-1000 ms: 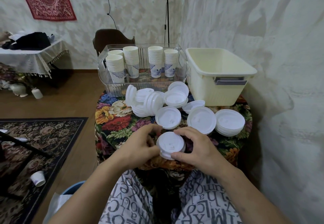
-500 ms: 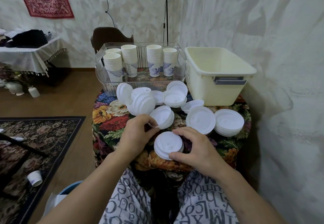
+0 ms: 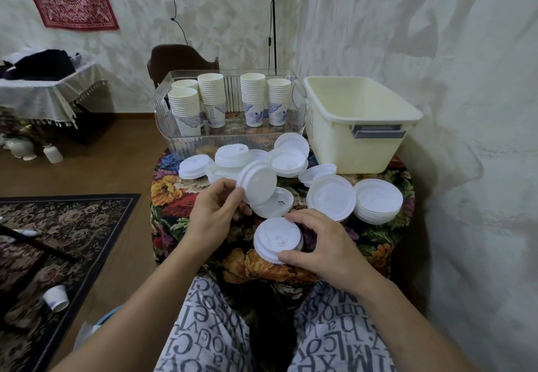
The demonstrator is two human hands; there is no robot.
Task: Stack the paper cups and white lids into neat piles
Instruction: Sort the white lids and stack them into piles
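Left hand point(image 3: 212, 214) pinches tilted lid point(image 3: 257, 181); right hand point(image 3: 323, 243) clasps pile point(image 3: 276, 239). Risk: off-centre drop, lid won't nest, pile skews.

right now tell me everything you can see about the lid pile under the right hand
The lid pile is a short stack of round white lids, plastic by the look, with a small sip opening on the top one. It lies flat near the front edge of the floral tablecloth, slightly uneven at its right side. The right hand grips it, fingertips on the far rim, thumb on the near rim.
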